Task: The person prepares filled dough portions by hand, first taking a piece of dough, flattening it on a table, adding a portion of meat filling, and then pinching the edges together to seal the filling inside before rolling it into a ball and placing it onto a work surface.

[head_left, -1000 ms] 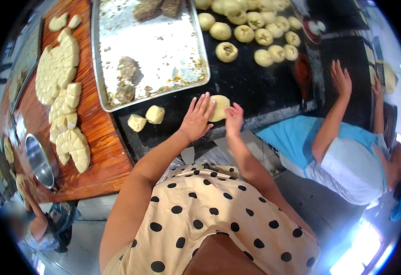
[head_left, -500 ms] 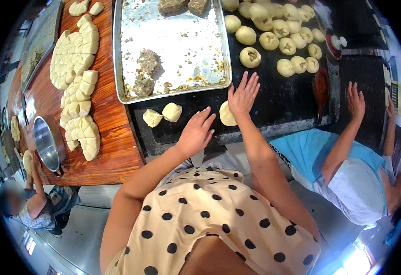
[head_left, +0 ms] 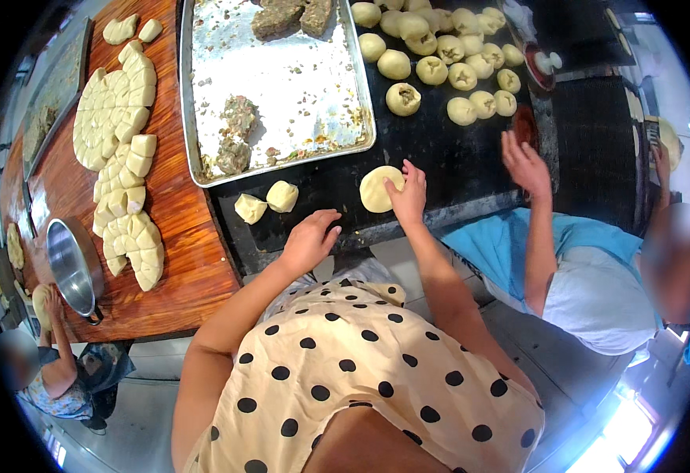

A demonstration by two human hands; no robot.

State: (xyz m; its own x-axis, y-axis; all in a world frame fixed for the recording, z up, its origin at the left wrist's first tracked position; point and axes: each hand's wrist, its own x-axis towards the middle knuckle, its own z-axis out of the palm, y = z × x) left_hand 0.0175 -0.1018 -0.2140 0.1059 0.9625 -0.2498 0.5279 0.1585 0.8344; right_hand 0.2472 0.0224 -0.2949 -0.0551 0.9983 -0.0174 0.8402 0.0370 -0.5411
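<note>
A flattened round of dough [head_left: 375, 191] lies on the black work surface in front of me. At its right edge is my right hand [head_left: 410, 197]; the thumb rests on the dough, while the other fingers point away from me, apart from the thumb. My left hand [head_left: 311, 240] hovers near the front edge with its fingers loosely stretched and nothing in them. Beyond it sit two small dough pieces [head_left: 282, 196], side by side and touching.
A metal tray [head_left: 282, 167] with chunks of filling [head_left: 238, 130] stands beyond. Several filled dough balls [head_left: 402, 99] cover the back right. On the left wooden table [head_left: 187, 236] are cut dough pieces [head_left: 132, 164] and a metal pot [head_left: 75, 264]. A co-worker's hand [head_left: 528, 167] reaches in at right.
My right hand has drawn back from over the dough round to its right edge, uncovering it. The co-worker's hand at right has moved left, toward the brown-red utensil. The whole view has shifted slightly.
</note>
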